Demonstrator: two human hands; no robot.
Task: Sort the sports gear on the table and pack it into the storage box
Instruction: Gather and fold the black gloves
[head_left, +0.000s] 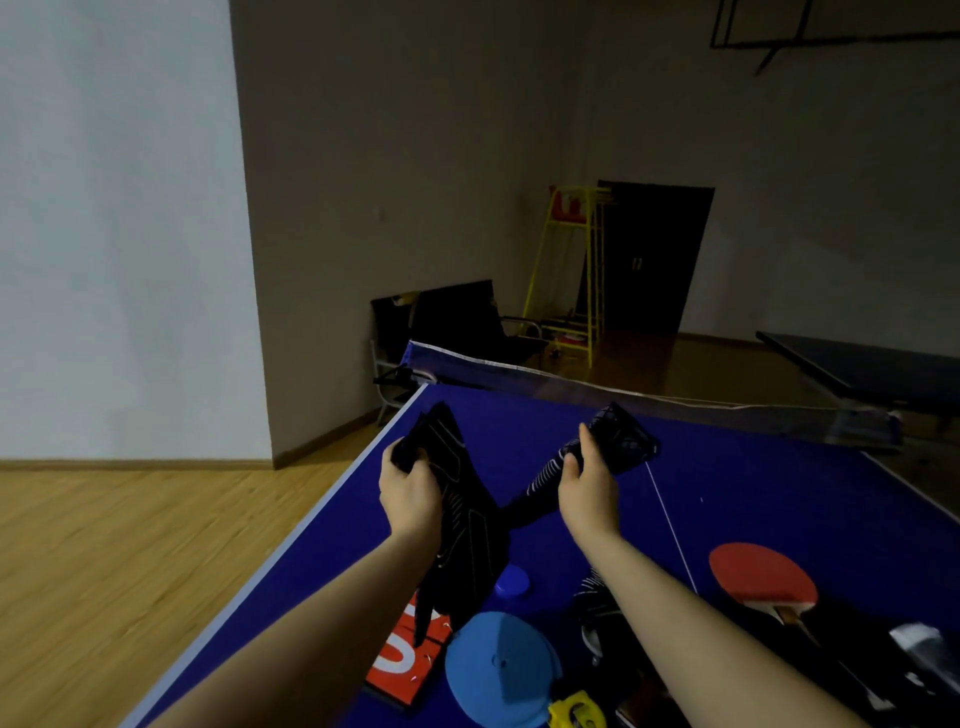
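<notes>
Head view: sorting under way, left hand (410, 491) clutching one black patterned sleeve (457, 519), right hand (589, 488) pinching another (618, 441), both lifted above the blue bench (779, 493), red paddle (761, 577) lying near; next, probably pairing and folding them, storage box out of sight.

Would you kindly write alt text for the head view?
Two hands, left hand and right hand, each hold up a black glove above a blue table. A red paddle and blue disc lie below.
</notes>
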